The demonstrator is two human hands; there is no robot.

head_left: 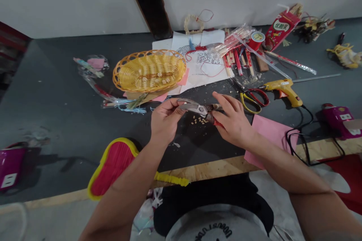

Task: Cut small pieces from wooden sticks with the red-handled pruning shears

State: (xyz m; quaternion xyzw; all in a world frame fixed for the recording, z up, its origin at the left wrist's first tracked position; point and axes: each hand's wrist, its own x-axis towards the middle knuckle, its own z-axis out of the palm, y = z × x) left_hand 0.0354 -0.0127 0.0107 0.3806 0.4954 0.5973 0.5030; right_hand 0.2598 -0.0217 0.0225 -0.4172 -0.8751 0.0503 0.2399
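My right hand is closed around the red handles of a pair of pruning shears. The blades of the shears point left, toward my left hand. Thumb and fingers of that hand are pinched together at the blade tips; whatever is between them is too small or hidden to tell. Just below the shears, several tiny pale cut pieces lie scattered on the dark table. Beyond my left hand sits an oval yellow woven basket with a few small pale pieces in it.
Scissors and a yellow glue gun with a black cord lie to the right, near pink paper. A red-and-yellow fan-shaped item rests at the front left. A phone leans against the wall. Wrapped sticks lie behind.
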